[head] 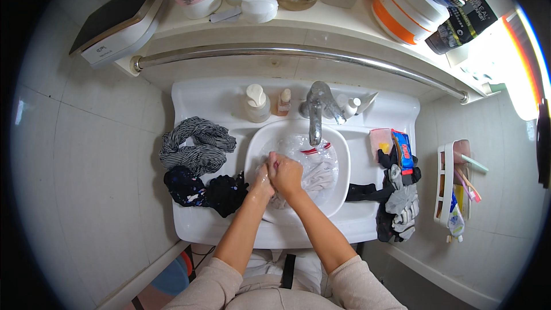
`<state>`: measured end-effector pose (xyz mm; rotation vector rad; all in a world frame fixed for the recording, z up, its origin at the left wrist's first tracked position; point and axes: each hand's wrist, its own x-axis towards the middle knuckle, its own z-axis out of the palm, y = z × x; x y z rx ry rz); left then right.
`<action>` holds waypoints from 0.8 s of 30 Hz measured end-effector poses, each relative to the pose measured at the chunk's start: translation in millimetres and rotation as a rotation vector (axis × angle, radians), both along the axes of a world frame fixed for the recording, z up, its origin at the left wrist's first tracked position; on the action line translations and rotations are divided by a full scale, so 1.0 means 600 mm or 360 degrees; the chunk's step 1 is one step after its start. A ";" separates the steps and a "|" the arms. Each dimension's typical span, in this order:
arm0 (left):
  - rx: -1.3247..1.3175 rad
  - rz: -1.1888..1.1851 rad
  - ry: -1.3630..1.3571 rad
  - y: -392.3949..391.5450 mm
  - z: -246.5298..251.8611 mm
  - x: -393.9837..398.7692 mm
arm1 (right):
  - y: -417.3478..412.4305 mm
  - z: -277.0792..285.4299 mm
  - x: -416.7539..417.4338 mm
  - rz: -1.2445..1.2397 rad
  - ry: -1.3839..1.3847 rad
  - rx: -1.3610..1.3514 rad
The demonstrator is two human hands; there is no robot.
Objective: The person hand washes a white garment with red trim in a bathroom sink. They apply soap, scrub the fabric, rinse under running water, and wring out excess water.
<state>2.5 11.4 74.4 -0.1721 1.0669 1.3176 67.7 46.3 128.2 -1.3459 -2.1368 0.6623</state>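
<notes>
Over a white basin (344, 168) set in the washbasin, my left hand (263, 181) and my right hand (286, 173) are pressed together, both wet. The right one is curled into a fist; a small bit of something dark reddish shows at its fingers, too little to name. Whether the left hand grips anything cannot be made out. Pale wet fabric (320, 176) and a piece with red-and-white stripes (316, 150) lie in the sudsy water to the right of my hands. The chrome faucet (315, 125) reaches over the basin's back edge.
Striped cloth (193, 144) and dark patterned garments (226, 193) lie left. Socks (402, 202), a pink cloth (379, 140) and a blue packet (402, 148) lie right. Bottles (257, 105) stand behind the basin, below a metal rail (292, 50) and a crowded shelf. A toothbrush holder (443, 185) hangs right.
</notes>
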 end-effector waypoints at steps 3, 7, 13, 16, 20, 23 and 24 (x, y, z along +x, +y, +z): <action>-0.0147 -0.0066 -0.0054 0.001 -0.018 -0.015 | 0.018 -0.026 -0.007 -0.0097 -0.0106 -0.0284; -0.0230 0.0040 0.0125 -0.006 -0.043 -0.025 | 0.083 -0.142 0.042 -0.0600 0.0693 -0.1063; -0.0126 -0.0395 0.1336 -0.013 -0.079 0.006 | 0.004 -0.133 0.052 0.0358 -0.0410 -0.0100; -0.0457 -0.0534 0.1060 -0.013 -0.136 -0.001 | 0.047 -0.152 0.064 0.0414 -0.0798 -0.0858; -0.0356 0.0134 0.0455 0.014 -0.110 0.004 | 0.033 -0.180 0.022 -0.0063 -0.0273 -0.0647; -0.0204 0.0270 -0.0015 0.017 -0.095 -0.024 | 0.000 -0.121 0.005 0.0118 0.0255 -0.0540; -0.0082 0.0145 -0.0311 0.009 -0.097 -0.045 | -0.011 -0.091 0.008 0.0179 0.0325 -0.0563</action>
